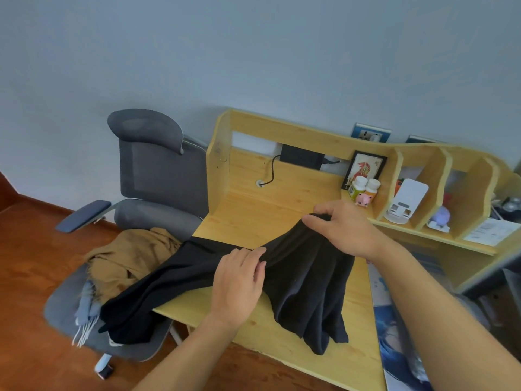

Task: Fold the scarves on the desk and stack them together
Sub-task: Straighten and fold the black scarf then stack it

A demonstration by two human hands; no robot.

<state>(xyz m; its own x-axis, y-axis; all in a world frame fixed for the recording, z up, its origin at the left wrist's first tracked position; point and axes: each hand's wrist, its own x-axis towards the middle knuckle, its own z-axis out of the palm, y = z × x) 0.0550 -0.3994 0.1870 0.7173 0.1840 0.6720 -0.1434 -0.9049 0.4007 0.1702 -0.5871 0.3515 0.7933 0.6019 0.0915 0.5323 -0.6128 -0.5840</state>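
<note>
Right hand [342,228] pinches black scarf [304,283] edge, lifting it to straighten; left hand [239,280] pinches the fold midway (2 more scarves wait on chair [158,176]).

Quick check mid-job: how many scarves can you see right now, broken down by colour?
Black scarf, held across the desk by the left hand and right hand: 1
Tan scarf, bunched on the chair seat: 1
Light blue-grey scarf with white fringe, on the chair seat: 1
Total: 3
</note>
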